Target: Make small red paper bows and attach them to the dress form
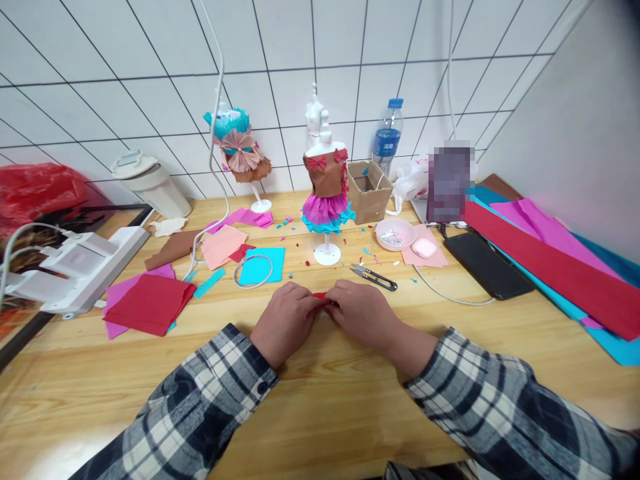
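- Wooden table (320, 427): fills most of the view, tiled wall behind; both forearms in plaid sleeves come in from the near side.
- Long red strip (550, 267): far right, lying over blue and magenta sheets, well apart from the hands.
- Dressed figure (326, 177): upright on a white stand beyond the hands. Brown top with red bows, magenta and blue skirt layers.
- Red sheets (150, 303): on magenta paper, left of the left hand, not touched.
- Left hand (290, 317): low over the table, fingers curled, tips pinching the left end of the red piece.
- Right hand (363, 310): mirrors it, thumb and fingers closed on the right end of the same piece; tips nearly meet.
- Pink bowl (396, 235): beyond the right hand, small shiny bits inside.
- Snips (374, 277): flat on the table just past the right hand, nobody holding them.
- Red piece (319, 295): between both sets of fingertips, mid-table, in front of the figure; mostly covered, exact shape can't tell. Step looks like two-handed folding or gathering. Next move seems to call for a firm pinch one side, small fingertip adjustment the other, no tearing.
- Coloured scraps: scattered round the stand.
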`<state>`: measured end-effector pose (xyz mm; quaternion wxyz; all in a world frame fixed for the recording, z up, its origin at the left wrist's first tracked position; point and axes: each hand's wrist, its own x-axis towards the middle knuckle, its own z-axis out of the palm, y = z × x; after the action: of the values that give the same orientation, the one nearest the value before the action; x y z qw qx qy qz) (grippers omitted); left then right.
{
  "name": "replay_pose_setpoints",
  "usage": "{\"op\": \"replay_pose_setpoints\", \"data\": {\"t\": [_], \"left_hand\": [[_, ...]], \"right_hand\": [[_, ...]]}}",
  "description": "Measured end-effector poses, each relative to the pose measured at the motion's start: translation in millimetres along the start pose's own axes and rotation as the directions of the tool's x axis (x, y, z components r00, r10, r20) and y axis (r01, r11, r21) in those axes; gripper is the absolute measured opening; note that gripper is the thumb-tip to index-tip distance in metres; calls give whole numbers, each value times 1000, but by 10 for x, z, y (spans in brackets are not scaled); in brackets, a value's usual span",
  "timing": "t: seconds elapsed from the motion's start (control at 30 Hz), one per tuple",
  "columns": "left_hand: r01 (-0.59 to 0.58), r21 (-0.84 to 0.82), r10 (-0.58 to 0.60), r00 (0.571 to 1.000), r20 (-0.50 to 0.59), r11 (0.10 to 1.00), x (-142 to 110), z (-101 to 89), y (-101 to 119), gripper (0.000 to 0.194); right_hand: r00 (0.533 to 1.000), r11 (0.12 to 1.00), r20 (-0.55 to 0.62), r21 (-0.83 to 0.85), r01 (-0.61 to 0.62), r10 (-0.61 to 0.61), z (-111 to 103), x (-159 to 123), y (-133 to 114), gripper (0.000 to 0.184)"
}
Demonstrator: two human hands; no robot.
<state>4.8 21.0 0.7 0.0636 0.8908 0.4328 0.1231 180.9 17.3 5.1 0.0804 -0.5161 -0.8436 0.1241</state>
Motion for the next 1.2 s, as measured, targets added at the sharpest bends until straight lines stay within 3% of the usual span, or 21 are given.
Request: {"op": "replay_pose_setpoints", "data": {"t": [0.2, 0.57, 1.2], "left_hand": [[-43, -16, 42, 997, -65, 999, 3, -20, 1, 20], [-10, 17, 10, 1000, 4, 1000, 1, 21, -17, 23], [-22, 19, 22, 1000, -8, 1000, 9, 6, -3, 22]], "right_hand": [[1000, 1000, -1, 10, 2, -2, -9, 0, 2, 23], [1000, 1000, 18, 6, -14, 14, -36, 5, 6, 24], [1000, 1000, 8, 12, -21, 21, -24, 3, 32, 24]]}}
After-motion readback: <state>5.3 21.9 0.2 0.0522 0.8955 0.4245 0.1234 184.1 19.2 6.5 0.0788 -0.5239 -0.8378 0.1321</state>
